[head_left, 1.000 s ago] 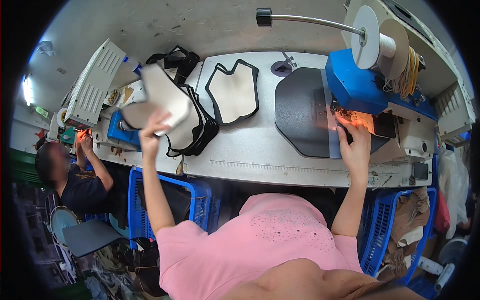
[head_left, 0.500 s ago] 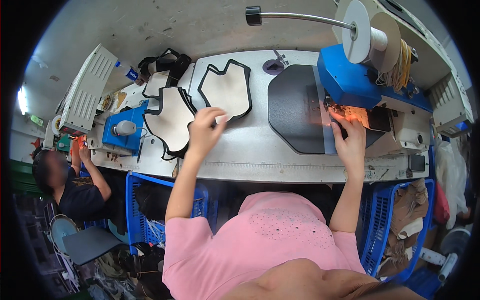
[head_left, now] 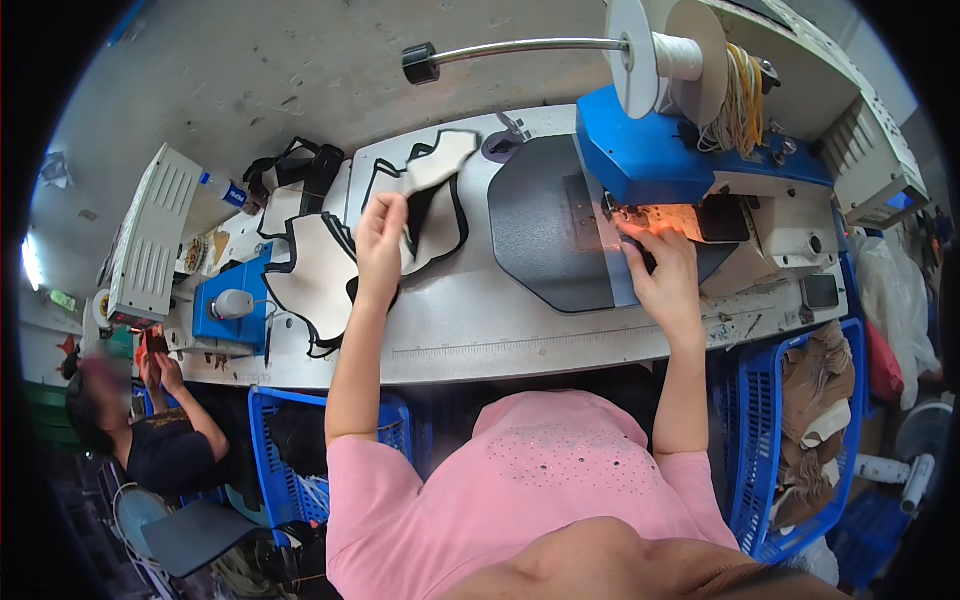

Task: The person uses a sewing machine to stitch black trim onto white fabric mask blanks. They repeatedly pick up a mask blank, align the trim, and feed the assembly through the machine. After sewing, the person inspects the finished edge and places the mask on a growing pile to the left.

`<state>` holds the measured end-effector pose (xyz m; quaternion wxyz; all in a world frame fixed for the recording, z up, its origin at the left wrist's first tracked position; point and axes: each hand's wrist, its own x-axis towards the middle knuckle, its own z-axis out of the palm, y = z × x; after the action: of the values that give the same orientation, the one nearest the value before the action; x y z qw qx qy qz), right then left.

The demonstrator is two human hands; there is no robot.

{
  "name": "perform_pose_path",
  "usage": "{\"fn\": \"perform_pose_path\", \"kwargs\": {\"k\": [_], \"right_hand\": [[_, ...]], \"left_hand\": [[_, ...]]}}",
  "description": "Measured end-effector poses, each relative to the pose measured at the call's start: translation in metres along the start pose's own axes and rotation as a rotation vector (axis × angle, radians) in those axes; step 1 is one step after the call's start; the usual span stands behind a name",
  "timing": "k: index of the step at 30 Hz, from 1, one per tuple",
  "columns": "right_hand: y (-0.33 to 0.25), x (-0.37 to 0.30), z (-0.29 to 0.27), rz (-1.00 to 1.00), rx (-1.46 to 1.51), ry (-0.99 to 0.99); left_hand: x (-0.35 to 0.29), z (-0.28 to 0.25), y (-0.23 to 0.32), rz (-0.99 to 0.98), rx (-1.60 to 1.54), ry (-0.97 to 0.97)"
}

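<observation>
My left hand (head_left: 380, 232) is closed on the edge of a cream fabric piece with black edging (head_left: 440, 165), its far end raised and folded over. Beneath it lie more matching pieces (head_left: 440, 225) on the white table. Left of that hand is another stack of cream, black-edged pieces (head_left: 318, 275). My right hand (head_left: 662, 268) rests by the orange-lit work area of a blue-headed sewing machine (head_left: 650, 150), beside a dark octagonal plate (head_left: 540, 230). Its fingers are curled around a small dark thing that I cannot make out.
Thread spools (head_left: 675, 55) hang above the machine. A purple-based tool (head_left: 503, 145) stands behind the plate. Left, a co-worker (head_left: 170, 440) works at another blue machine (head_left: 230, 300). Blue baskets (head_left: 740, 480) stand below the table's front edge, one with brown pieces (head_left: 805, 430).
My left hand has gripped a cream piece and lifted it off the right-hand stack. My right hand stays by the machine. The whole view has shifted a little.
</observation>
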<state>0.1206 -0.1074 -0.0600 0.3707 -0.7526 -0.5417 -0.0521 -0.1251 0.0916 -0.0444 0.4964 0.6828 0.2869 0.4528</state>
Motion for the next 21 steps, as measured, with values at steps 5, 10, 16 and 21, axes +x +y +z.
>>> {"fn": "perform_pose_path", "kwargs": {"k": [5, 10, 16, 21], "right_hand": [[-0.027, 0.010, 0.008, -0.015, 0.337, -0.095], [-0.031, -0.004, 0.000, -0.068, 0.066, -0.154], [-0.031, -0.017, -0.024, 0.072, 0.144, -0.238], [-0.029, -0.008, -0.008, 0.125, 0.016, -0.134]], "left_hand": [[-0.061, 0.067, 0.044, 0.220, 0.234, -0.740], [-0.064, 0.100, 0.036, 0.574, 0.489, -0.499], [-0.051, 0.125, 0.024, 0.571, 0.978, -0.388], [-0.054, 0.142, 0.030, 0.628, 0.991, -0.460]]}}
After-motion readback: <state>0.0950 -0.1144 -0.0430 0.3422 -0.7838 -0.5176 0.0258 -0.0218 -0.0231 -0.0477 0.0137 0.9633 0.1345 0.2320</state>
